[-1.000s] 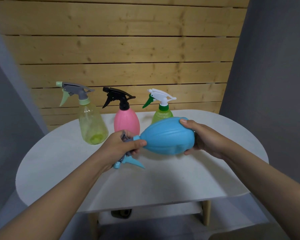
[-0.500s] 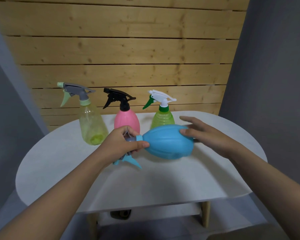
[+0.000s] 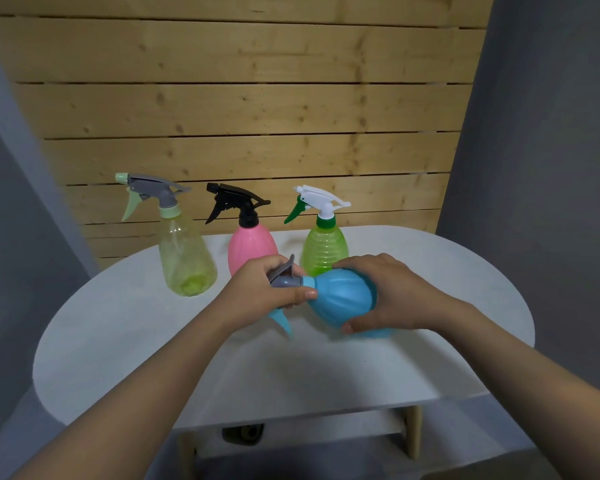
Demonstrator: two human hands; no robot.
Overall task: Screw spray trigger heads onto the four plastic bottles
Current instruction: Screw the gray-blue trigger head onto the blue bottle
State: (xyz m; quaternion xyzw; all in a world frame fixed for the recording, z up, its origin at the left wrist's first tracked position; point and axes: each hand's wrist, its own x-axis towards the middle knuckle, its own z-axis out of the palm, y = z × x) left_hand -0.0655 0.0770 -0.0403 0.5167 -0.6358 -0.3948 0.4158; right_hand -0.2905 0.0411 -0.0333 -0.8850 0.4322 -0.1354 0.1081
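A blue bottle (image 3: 340, 297) lies tilted on its side above the white table (image 3: 291, 368), neck to the left. My right hand (image 3: 392, 299) wraps its wide end from above. My left hand (image 3: 260, 289) grips the grey trigger head (image 3: 286, 278) at the bottle's neck, and its blue lever (image 3: 282, 322) points down. Behind stand three upright bottles with heads on: a yellow one (image 3: 186, 258) with a grey head, a pink one (image 3: 252, 249) with a black head, a green one (image 3: 324, 249) with a white head.
A wooden slat wall (image 3: 250, 116) rises right behind the table. Grey walls close in on both sides. A lower shelf (image 3: 291, 434) shows under the tabletop, between light wooden legs.
My right hand let go of the blue bottle's end, then took hold again from above. The bottle has swung its wide end toward me and lower. My left hand has kept its grip on the head.
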